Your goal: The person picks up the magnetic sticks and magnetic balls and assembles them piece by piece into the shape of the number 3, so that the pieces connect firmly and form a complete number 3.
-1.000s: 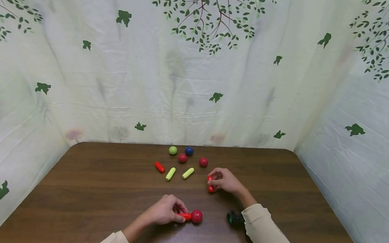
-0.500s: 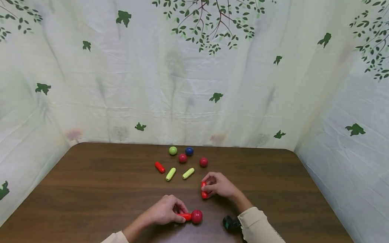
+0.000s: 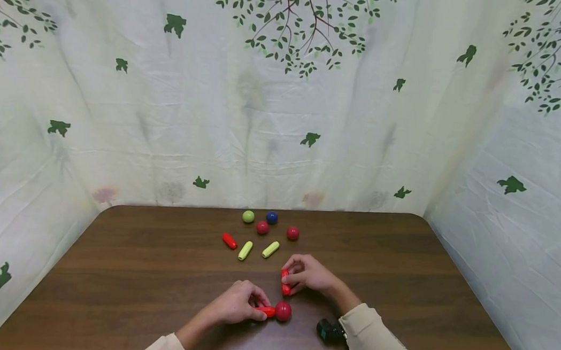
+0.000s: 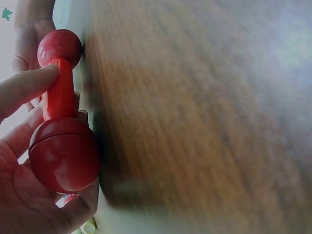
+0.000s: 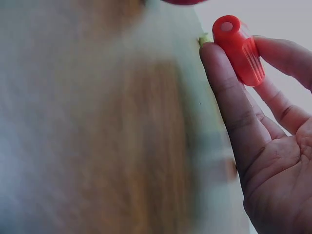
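My left hand pinches a red toy rod between thumb and fingers, low over the table. In the left wrist view a red ball sits on the rod's near end and another red ball on its far end. The head view shows just one of these, the ball at the right end; my fingers hide the other. My right hand pinches a second red rod by its sides, above and just behind that ball, apart from it. A pale round disc shows in this rod's end.
Toward the back of the brown table lie a red rod and two yellow-green rods. Behind them are a green ball, a blue ball and two red balls. A white leaf-print cloth hangs behind.
My right hand has moved left and toward me with its red rod, nearer to the ball at my left hand. My left hand has kept its place.
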Demonstrator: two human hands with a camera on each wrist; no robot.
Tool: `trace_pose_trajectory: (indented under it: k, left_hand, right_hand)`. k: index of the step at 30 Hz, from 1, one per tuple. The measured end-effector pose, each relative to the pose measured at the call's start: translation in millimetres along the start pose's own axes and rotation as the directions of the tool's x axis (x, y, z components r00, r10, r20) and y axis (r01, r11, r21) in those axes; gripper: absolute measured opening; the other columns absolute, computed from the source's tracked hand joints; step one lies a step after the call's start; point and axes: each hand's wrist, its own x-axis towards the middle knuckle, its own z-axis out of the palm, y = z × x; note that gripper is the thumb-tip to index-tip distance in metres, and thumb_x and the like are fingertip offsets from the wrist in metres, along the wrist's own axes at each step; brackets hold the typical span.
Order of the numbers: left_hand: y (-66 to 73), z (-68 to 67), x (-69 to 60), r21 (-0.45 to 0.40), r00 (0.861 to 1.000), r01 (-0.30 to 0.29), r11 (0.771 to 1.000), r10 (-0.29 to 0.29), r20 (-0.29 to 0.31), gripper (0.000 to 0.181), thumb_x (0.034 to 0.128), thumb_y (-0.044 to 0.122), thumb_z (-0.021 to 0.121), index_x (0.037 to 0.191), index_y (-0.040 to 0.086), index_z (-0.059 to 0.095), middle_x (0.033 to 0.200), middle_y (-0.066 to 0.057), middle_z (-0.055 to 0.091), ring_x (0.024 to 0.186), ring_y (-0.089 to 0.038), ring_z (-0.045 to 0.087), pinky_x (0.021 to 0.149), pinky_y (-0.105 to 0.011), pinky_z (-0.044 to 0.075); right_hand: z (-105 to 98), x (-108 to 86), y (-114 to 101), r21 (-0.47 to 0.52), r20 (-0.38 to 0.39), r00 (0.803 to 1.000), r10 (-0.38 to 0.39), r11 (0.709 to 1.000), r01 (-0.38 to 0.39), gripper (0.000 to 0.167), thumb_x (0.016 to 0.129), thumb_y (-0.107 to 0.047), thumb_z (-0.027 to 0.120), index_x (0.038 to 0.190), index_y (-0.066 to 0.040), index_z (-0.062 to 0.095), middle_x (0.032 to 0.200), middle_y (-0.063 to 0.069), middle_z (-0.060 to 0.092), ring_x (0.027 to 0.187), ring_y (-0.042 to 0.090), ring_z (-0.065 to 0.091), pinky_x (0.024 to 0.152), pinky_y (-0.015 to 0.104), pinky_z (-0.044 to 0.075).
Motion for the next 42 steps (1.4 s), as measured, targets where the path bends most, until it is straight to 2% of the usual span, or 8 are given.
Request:
trace_pose_trajectory:
  k: [8,20,35,42]
  left_hand:
    - [-2.0,-2.4,-0.1,0.002,0.999,-0.035,0.999,0.035,0.015,0.008,0.0786,0.003,0.078,0.085,0.006,0.073,0.067,0.012,0.063,0.058,-0.001,0.054,0.053,-0.02,0.043]
    - [0.3,-1.6,1.8,0.0,1.0,0.019,1.0,-0.019,0.012,0.01,0.0788,0.004,0.079,0.085,0.009,0.074,0.071,0.006,0.066,0.059,-0.005,0.055,0.053,-0.022,0.042]
    - [-0.8,0.5,2.5,-0.003,1.0,0.01,1.0,-0.01,0.016,0.01,0.0786,0.003,0.079,0.085,0.009,0.073,0.07,0.004,0.066,0.059,-0.005,0.055,0.052,-0.021,0.042]
    - [-1.4,0.9,2.9,0.0,1.0,0.009,1.0,-0.009,0.011,0.011,0.0781,0.002,0.078,0.085,0.009,0.073,0.07,0.005,0.066,0.058,-0.005,0.055,0.052,-0.021,0.042]
  right_hand:
    - [5.5,-2.1,3.6,0.026,-0.001,1.0,0.002,1.0,-0.002,0.017,0.089,0.007,0.065,0.103,0.008,0.055,0.08,0.009,0.066,0.069,0.019,0.066,0.065,0.04,0.058]
    - [9.9,-7.7,2.3,0.015,-0.003,1.0,0.005,1.0,-0.005,0.017,0.089,0.007,0.065,0.102,0.007,0.055,0.082,0.009,0.066,0.073,0.018,0.065,0.068,0.04,0.058]
    - [8.8,-9.0,3.5,0.03,0.005,1.0,0.02,0.999,-0.02,0.023,0.09,0.005,0.064,0.109,0.012,0.053,0.081,0.008,0.064,0.07,0.018,0.064,0.067,0.038,0.058]
    - [4.8,-9.9,1.6,0.005,-0.016,1.0,0.009,1.0,-0.009,0.027,0.09,0.002,0.066,0.112,0.011,0.054,0.088,0.01,0.064,0.069,0.02,0.064,0.065,0.039,0.057]
